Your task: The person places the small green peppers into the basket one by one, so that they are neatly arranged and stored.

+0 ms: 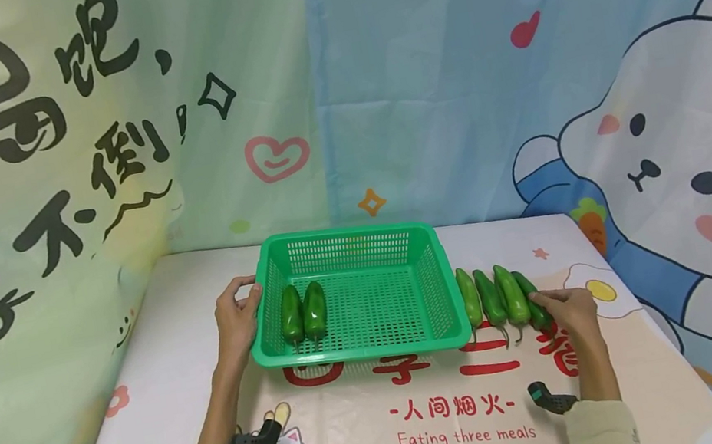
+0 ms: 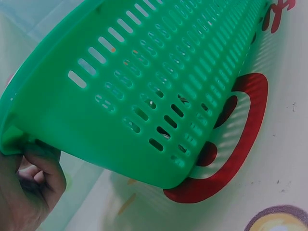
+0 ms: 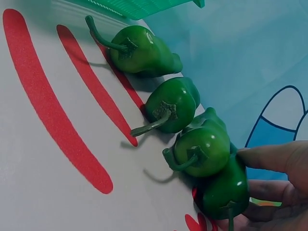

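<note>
A green plastic basket [image 1: 377, 352] with slotted walls stands on the table, and two green peppers [image 1: 314, 311] lie side by side at its left end. My left hand [image 1: 236, 320] holds the basket's left rim; in the left wrist view its curled fingers [image 2: 48, 168] are under the rim's corner. To the right of the basket several green peppers [image 1: 511, 294] lie in a row, stems toward me. My right hand [image 1: 569, 309] grips the rightmost pepper [image 3: 225, 187], with fingers on its upper side and others around its outer side.
A printed cloth with red lettering [image 1: 455, 406] covers the white table [image 1: 190, 275]. Behind it hangs a curtain [image 1: 384, 132] with a cartoon rabbit on the right. Each wrist wears a black strapped device [image 1: 552, 397].
</note>
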Motion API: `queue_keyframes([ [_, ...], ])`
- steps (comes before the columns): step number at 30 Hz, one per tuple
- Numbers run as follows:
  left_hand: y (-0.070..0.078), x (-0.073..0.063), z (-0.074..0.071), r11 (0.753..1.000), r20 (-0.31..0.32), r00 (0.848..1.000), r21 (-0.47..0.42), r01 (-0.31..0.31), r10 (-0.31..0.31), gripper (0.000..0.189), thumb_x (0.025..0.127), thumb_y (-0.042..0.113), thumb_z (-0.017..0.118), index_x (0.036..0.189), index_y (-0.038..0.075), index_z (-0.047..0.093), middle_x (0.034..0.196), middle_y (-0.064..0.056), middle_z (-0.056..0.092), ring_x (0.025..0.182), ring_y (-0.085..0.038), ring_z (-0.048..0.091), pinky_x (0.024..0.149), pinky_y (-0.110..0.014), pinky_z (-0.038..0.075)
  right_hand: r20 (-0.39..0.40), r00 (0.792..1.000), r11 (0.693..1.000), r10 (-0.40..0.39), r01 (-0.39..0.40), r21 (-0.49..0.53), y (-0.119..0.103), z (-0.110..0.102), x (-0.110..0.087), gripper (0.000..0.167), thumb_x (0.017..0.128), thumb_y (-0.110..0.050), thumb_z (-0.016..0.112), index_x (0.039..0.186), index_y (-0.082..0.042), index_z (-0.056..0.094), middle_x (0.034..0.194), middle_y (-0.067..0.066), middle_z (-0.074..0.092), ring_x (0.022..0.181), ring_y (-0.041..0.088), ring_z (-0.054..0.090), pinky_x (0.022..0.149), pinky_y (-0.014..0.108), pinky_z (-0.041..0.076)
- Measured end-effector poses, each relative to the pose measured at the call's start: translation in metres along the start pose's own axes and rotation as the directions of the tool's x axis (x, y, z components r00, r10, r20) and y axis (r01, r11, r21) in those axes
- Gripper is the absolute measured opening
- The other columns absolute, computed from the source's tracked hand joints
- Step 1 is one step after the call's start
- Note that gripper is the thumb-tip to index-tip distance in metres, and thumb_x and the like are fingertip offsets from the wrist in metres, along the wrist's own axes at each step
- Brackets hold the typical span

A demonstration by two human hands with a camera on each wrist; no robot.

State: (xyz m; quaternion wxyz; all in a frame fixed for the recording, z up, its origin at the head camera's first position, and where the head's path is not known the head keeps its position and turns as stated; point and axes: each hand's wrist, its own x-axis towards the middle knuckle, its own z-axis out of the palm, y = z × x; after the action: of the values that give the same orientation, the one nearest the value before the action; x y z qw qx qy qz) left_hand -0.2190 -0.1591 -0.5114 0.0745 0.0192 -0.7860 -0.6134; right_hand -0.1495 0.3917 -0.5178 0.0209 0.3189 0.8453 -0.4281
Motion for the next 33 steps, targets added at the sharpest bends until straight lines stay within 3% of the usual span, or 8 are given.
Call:
queue_keyframes([
  [8,-0.001,0.0,0.0,1.0,-0.004,1.0,0.006,0.002,-0.002,0.035,0.115,0.024,0.058,0.14,0.001,0.066,0.099,-0.033,0.08,0.061,-0.006,0.072,0.057,-0.022,0.057,0.053,0.997,0.994,0.055,-0.059,0.091,0.01,-0.005,0.007,0.071,0.11,-0.044,0.058,0.156,0.009,0.05,0.157,0.034,0.048,0.129,0.038,0.05,0.102,0.039,0.052],
  [12,-0.001,0.001,0.0,1.0,-0.004,1.0,0.009,-0.003,0.003,0.035,0.115,0.024,0.057,0.139,0.001,0.066,0.098,-0.033,0.08,0.061,-0.006,0.072,0.057,-0.022,0.057,0.08,0.993,0.985,0.088,-0.099,0.139,0.014,-0.009,0.01,0.078,0.109,-0.049,0.059,0.159,0.01,0.046,0.156,0.031,0.049,0.129,0.034,0.05,0.091,0.027,0.052],
  [16,-0.001,0.001,0.0,1.0,-0.001,1.0,0.009,-0.003,0.003,0.035,0.115,0.024,0.057,0.139,0.001,0.066,0.098,-0.033,0.079,0.062,-0.007,0.072,0.057,-0.022,0.057,0.096,0.986,0.966,0.139,-0.156,0.208,0.017,-0.013,0.014,0.084,0.107,-0.052,0.063,0.159,0.011,0.044,0.141,0.024,0.056,0.123,0.03,0.05,0.079,0.023,0.051],
  [25,-0.001,0.001,0.0,1.0,0.0,1.0,0.006,0.004,-0.004,0.035,0.115,0.024,0.057,0.14,0.001,0.066,0.099,-0.034,0.079,0.063,-0.008,0.073,0.057,-0.022,0.057,0.152,0.969,0.903,0.195,-0.238,0.358,0.022,-0.021,0.017,0.084,0.105,-0.048,0.071,0.16,0.009,0.044,0.1,-0.004,0.065,0.096,0.012,0.062,0.074,0.017,0.058],
  [29,-0.001,0.001,0.0,1.0,0.002,1.0,0.007,0.002,-0.002,0.035,0.115,0.024,0.057,0.14,0.001,0.066,0.1,-0.034,0.079,0.063,-0.008,0.073,0.058,-0.022,0.057,0.165,0.966,0.878,0.197,-0.249,0.409,0.023,-0.024,0.016,0.082,0.104,-0.045,0.073,0.16,0.007,0.044,0.094,-0.009,0.063,0.087,0.006,0.062,0.073,0.016,0.059],
  [31,0.0,0.001,-0.001,1.0,0.003,1.0,0.01,0.001,-0.001,0.035,0.115,0.024,0.057,0.14,0.001,0.065,0.099,-0.034,0.079,0.063,-0.007,0.072,0.058,-0.022,0.057,0.168,0.965,0.872,0.201,-0.254,0.419,0.023,-0.025,0.015,0.075,0.103,-0.046,0.073,0.155,0.004,0.051,0.091,-0.011,0.063,0.086,0.006,0.061,0.074,0.017,0.059],
  [33,0.0,0.001,-0.001,1.0,0.002,1.0,0.014,-0.001,0.001,0.035,0.116,0.024,0.057,0.14,0.001,0.066,0.099,-0.033,0.079,0.063,-0.007,0.072,0.058,-0.022,0.057,0.187,0.961,0.857,0.202,-0.266,0.441,0.024,-0.026,0.014,0.057,0.103,-0.046,0.073,0.14,-0.004,0.064,0.088,-0.012,0.065,0.085,0.006,0.061,0.075,0.017,0.058],
])
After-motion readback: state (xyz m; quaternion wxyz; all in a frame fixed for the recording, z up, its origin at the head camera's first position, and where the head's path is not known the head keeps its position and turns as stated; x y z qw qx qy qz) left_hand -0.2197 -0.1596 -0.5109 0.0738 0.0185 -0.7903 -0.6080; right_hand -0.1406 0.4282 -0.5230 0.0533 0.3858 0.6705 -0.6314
